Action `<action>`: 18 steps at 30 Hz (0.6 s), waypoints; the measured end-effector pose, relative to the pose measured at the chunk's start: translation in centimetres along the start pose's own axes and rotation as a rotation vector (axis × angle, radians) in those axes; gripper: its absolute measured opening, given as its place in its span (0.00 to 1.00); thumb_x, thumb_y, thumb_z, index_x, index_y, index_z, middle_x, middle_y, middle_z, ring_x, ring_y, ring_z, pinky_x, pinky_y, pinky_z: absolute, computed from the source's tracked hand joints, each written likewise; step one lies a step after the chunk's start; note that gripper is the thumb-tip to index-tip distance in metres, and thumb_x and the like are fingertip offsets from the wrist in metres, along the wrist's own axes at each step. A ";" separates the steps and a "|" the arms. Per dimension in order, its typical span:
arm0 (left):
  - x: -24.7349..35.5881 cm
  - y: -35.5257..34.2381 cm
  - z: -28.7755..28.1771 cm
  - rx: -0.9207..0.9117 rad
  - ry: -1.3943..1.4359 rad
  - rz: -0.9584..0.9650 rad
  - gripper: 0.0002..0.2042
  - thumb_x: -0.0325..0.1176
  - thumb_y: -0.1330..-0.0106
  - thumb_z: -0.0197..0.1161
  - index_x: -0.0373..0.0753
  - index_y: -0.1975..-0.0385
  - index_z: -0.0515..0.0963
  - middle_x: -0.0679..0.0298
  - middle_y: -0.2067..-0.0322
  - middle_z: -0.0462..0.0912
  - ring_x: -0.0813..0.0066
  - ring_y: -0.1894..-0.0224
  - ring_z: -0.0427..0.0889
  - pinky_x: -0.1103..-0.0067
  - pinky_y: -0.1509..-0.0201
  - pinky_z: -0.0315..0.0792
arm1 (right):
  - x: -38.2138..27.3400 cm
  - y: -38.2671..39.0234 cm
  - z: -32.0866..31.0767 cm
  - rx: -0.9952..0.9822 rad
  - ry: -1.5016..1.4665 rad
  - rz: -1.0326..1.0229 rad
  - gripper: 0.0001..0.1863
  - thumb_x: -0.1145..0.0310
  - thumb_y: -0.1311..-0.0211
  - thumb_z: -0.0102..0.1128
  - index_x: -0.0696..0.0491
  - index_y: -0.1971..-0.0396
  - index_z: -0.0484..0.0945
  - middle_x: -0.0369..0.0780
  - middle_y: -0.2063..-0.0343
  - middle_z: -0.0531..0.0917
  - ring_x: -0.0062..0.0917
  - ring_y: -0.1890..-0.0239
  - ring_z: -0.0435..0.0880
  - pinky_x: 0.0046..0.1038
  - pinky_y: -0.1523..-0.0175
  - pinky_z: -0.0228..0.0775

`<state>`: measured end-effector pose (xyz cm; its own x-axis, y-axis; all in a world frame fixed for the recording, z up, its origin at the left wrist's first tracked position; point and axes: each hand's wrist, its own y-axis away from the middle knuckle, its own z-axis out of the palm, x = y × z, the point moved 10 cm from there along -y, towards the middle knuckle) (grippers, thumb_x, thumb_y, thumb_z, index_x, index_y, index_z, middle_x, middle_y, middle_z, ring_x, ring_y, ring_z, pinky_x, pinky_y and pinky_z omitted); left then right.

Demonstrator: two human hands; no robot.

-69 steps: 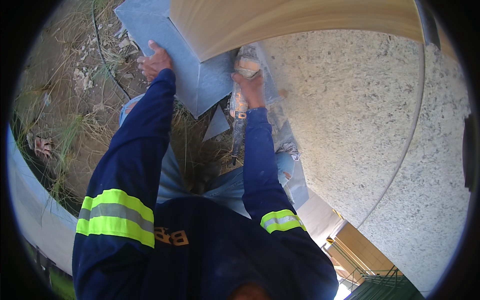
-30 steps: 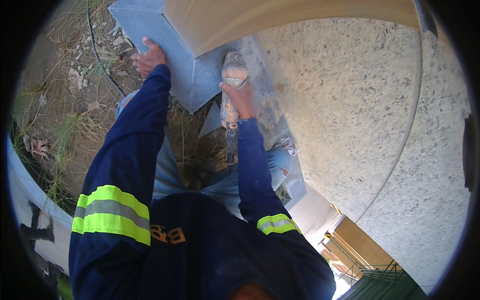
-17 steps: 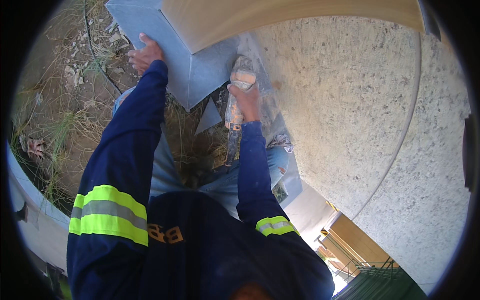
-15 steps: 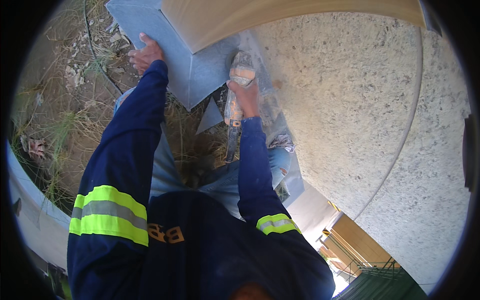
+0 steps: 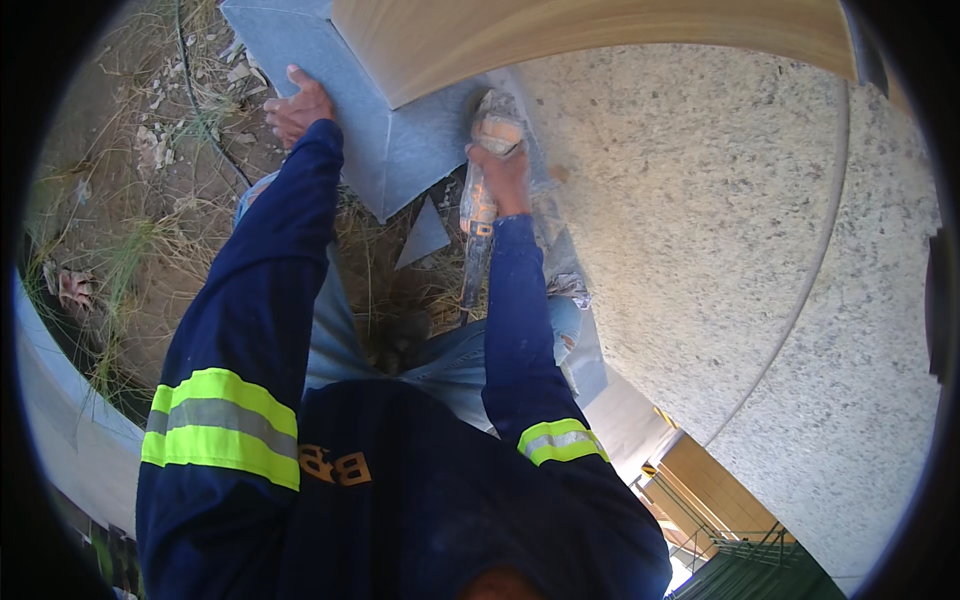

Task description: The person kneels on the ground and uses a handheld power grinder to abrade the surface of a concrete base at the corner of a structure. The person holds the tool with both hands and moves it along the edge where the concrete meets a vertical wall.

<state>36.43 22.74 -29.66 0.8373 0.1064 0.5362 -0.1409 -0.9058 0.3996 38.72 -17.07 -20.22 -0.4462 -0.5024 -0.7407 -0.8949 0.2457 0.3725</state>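
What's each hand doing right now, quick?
Left hand: open, resting at the edge of the blue-grey slab.
Right hand: closed around a dusty power tool.

Bold orange lettering (image 5: 337, 467) on the chest of a navy shirt (image 5: 420, 450), small orange marking (image 5: 481, 229) on a dusty power tool (image 5: 479, 200), too small to read, tiny yellow-and-black sign (image 5: 649, 469) at lower right, any wording illegible

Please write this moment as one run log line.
left grip: at edge of grey slab; right grip: closed around power tool; triangular piece: beside power tool
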 end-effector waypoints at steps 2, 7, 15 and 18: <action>0.9 1.7 0.2 -0.088 0.003 -0.006 0.47 0.70 0.29 0.47 0.23 0.35 0.67 0.35 0.39 0.75 0.38 0.37 0.76 0.47 0.36 0.70 | 1.8 -2.7 -2.0 0.052 0.034 -0.028 0.38 0.60 0.53 0.80 0.65 0.44 0.74 0.53 0.52 0.86 0.41 0.50 0.87 0.38 0.43 0.76; 0.4 0.6 0.0 -0.021 0.002 -0.008 0.47 0.71 0.29 0.48 0.23 0.36 0.69 0.36 0.41 0.76 0.38 0.37 0.77 0.46 0.37 0.70 | 1.6 -1.0 -1.6 0.026 0.064 -0.030 0.38 0.61 0.53 0.80 0.65 0.44 0.73 0.54 0.52 0.85 0.42 0.49 0.86 0.38 0.43 0.76; 0.6 1.1 0.2 -0.019 -0.003 -0.011 0.47 0.71 0.30 0.48 0.24 0.37 0.69 0.36 0.41 0.77 0.39 0.39 0.78 0.48 0.37 0.71 | 2.3 -2.6 -1.6 0.043 0.057 -0.005 0.39 0.59 0.53 0.80 0.65 0.45 0.72 0.54 0.51 0.85 0.43 0.49 0.86 0.39 0.41 0.75; 0.2 0.6 -0.2 0.034 -0.025 -0.018 0.46 0.71 0.30 0.49 0.24 0.38 0.70 0.37 0.42 0.77 0.39 0.40 0.79 0.49 0.38 0.72 | 2.6 -1.5 -1.3 -0.003 -0.030 0.018 0.40 0.57 0.53 0.79 0.65 0.45 0.72 0.55 0.51 0.84 0.44 0.47 0.85 0.40 0.40 0.74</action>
<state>36.47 22.31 -29.18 0.8524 0.1129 0.5105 -0.1080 -0.9173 0.3832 38.87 -19.78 -21.99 -0.4622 -0.4730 -0.7501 -0.8868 0.2521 0.3874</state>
